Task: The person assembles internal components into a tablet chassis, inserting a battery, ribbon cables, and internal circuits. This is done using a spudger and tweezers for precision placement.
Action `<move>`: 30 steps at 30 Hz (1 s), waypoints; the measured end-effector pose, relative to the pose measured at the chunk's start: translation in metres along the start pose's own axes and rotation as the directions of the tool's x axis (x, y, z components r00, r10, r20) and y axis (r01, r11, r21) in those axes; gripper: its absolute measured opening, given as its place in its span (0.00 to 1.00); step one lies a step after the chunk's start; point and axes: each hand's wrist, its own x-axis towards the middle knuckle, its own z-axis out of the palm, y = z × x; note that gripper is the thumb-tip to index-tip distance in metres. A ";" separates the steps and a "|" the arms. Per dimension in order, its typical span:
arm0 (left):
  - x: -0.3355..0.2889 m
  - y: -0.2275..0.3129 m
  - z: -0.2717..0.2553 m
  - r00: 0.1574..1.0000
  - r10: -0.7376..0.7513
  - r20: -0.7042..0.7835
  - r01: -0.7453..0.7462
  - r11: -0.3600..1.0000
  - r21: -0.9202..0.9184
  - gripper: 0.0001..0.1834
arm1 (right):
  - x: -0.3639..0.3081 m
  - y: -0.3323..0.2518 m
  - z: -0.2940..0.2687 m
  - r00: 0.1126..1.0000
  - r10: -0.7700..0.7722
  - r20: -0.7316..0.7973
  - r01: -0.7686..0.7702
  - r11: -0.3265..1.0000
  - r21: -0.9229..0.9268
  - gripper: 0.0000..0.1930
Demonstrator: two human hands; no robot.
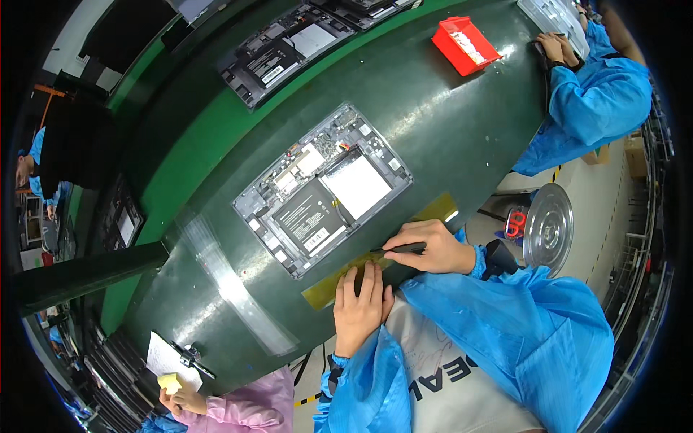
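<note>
"What does the left hand (359, 307) hide?"

"Part of the amber strip (321, 292) beneath it. The right hand (433, 247) covers one end of the slim black tool (409, 248); its tip is too small to tell."

"And out from mid-view?"

"One o'clock: white pieces (471, 47) in the red bin (449, 55), too tiny to identify. Twelve: opened laptop base (364, 9), cut by the top edge. Seven: pink sleeve (253, 405), cut off below."

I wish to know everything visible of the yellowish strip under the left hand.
The yellowish strip is flat and looks like thin film or tape. It lies slantwise along the near edge of the green table. The left hand rests on it; the right hand holds a slim dark tool near it, contact unclear. Whether it continues behind that hand is hidden.
</note>
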 end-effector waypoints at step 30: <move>0.167 -0.032 -0.011 0.866 -0.404 -0.296 0.347 0.910 -0.225 0.22 | 0.151 0.028 -0.128 0.996 0.086 -0.022 -0.073 0.931 0.357 0.37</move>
